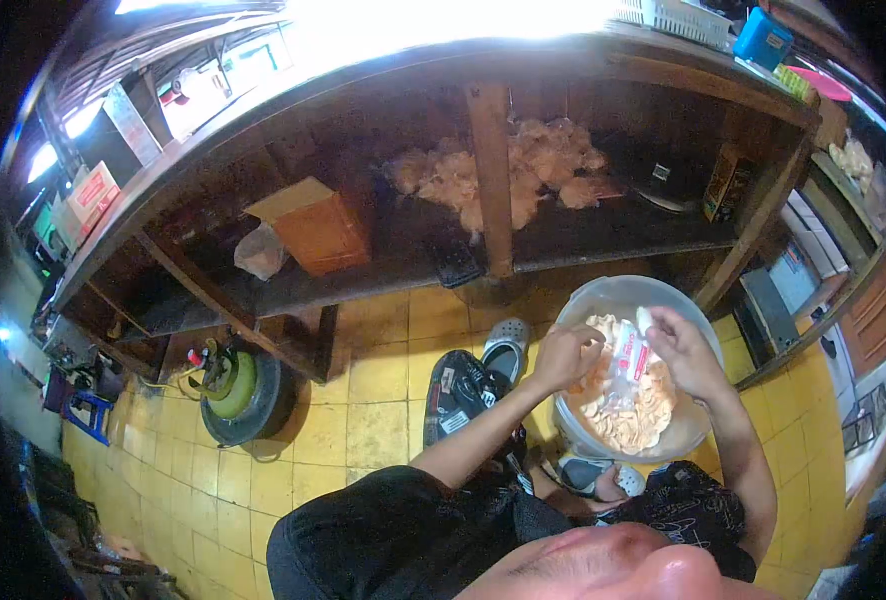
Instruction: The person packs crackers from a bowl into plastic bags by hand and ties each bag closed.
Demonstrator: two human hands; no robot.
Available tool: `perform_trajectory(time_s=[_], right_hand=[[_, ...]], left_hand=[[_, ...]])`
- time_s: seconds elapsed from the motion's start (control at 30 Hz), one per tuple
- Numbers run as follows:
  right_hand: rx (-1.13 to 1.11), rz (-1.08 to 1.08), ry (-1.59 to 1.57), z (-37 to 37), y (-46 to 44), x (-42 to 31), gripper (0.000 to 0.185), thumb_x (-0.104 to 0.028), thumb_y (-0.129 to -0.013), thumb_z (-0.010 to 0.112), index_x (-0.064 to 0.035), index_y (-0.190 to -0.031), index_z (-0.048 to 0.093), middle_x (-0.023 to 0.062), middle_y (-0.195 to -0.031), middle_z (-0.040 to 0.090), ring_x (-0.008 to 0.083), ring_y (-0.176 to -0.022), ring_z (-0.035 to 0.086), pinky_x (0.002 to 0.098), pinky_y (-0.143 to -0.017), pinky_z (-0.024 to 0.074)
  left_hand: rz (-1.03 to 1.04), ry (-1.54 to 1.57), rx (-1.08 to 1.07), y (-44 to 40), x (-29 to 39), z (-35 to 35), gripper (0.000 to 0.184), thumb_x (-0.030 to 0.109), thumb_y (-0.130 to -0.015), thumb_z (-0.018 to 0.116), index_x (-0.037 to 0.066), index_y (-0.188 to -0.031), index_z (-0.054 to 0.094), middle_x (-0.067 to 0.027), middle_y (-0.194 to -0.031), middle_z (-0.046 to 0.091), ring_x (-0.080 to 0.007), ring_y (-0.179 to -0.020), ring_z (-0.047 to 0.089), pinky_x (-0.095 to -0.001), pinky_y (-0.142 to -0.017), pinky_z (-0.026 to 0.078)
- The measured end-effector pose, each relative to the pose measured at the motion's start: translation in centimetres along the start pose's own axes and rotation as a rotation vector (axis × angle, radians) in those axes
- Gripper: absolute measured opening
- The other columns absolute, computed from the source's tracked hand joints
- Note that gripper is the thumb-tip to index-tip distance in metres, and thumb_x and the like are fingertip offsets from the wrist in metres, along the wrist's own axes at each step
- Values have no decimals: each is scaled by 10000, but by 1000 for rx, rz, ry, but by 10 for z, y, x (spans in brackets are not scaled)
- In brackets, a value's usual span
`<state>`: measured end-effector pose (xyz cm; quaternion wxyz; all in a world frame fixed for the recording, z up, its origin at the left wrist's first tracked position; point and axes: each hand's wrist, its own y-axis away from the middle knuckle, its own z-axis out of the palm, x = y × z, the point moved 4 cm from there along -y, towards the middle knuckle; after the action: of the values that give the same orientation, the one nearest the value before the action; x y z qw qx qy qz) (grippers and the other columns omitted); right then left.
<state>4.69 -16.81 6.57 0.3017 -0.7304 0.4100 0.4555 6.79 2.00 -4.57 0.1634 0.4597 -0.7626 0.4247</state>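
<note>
A large translucent plastic tub (577, 440) stands on the floor between my knees, holding many pale orange, chip-like pieces (638, 425). A clear plastic bag with red printing (626, 362) lies over the pieces, between my hands. My left hand (566, 357) is at the tub's left side, its fingers curled together near the bag; whatever is in them is hidden. Over the right side of the tub, my right hand (685, 350) closes on a small white piece (645, 321), whose kind I cannot make out.
A long wooden shelf unit (493, 180) stands ahead, holding bagged orange pieces (553, 160) and a cardboard box (325, 235). A green gas cylinder (231, 385) sits in a black basin (253, 425) at left. A grey clog (506, 350) and a black bag (453, 395) are beside the tub.
</note>
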Motion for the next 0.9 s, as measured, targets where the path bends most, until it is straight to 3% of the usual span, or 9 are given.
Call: perform_trajectory(time_s=[0.07, 0.3, 0.37, 0.5, 0.6, 0.67, 0.73, 0.83, 0.9], right_hand=[[26, 7, -300, -2, 1, -24, 476, -302, -1004, 575, 7, -1348, 463, 131, -1184, 614, 185, -1003, 634, 316, -881, 512], [-201, -315, -401, 29, 24, -154, 656, -453, -916, 639, 14, -1342, 462, 147, -1234, 594, 206, -999, 639, 349, -919, 500], [-302, -463, -485, 43, 29, -176, 651, -476, -865, 670, -3, -1264, 465, 229, -1186, 605, 250, -944, 659, 394, -846, 550], [-413, -723, -334, 57, 28, -204, 527, -443, -895, 633, -21, -1181, 500, 260, -1089, 639, 313, -935, 677, 432, -847, 549], [-420, -864, -298, 62, 29, -216, 469, -424, -916, 612, -11, -1129, 543, 260, -1001, 660, 342, -896, 694, 442, -851, 542], [-638, -876, -350, 65, 31, -222, 511, -391, -919, 631, 10, -1229, 572, 212, -1190, 647, 363, -1086, 647, 429, -912, 515], [-535, -867, -414, 65, 43, -241, 337, -308, -955, 581, 1, -1089, 561, 244, -1003, 672, 344, -914, 697, 424, -823, 544], [-486, -626, -460, 69, 39, -233, 298, -280, -955, 578, -8, -1075, 569, 260, -1003, 677, 351, -900, 696, 422, -804, 540], [-580, -784, -631, 73, 31, -226, 286, -273, -958, 578, -10, -1071, 574, 268, -1007, 680, 350, -881, 694, 431, -782, 543]], left_hand=[[-9, 10, -7, -1, 1, -1, 194, 255, -870, 640, 102, -951, 726, -112, -917, 715, -300, -811, 663, -424, -802, 472], [21, 43, 142, 4, 22, -21, 206, 258, -850, 633, 88, -900, 737, -138, -904, 714, -346, -828, 672, -456, -810, 492], [2, 28, 96, 4, 19, -20, 205, 261, -848, 633, 92, -901, 739, -139, -903, 714, -346, -825, 671, -457, -810, 491], [-74, -17, -73, 0, 8, -10, 204, 273, -843, 636, 112, -902, 746, -144, -896, 712, -345, -809, 671, -460, -807, 487], [-62, -26, -63, 0, 4, -4, 202, 271, -840, 635, 114, -900, 747, -149, -895, 712, -349, -806, 671, -462, -805, 492], [-29, -19, -15, 0, 3, -3, 200, 266, -839, 634, 111, -897, 747, -153, -896, 712, -353, -806, 671, -464, -803, 498], [-15, 57, 11, -1, 4, -5, 188, 241, -840, 628, 96, -884, 740, -157, -894, 710, -357, -805, 670, -464, -797, 503], [7, 38, 7, -1, 5, -6, 179, 222, -838, 630, 84, -894, 728, -147, -901, 710, -352, -823, 669, -462, -791, 499], [11, 38, 5, -2, 5, -5, 176, 219, -836, 631, 85, -900, 725, -142, -904, 711, -351, -832, 669, -460, -789, 497]])
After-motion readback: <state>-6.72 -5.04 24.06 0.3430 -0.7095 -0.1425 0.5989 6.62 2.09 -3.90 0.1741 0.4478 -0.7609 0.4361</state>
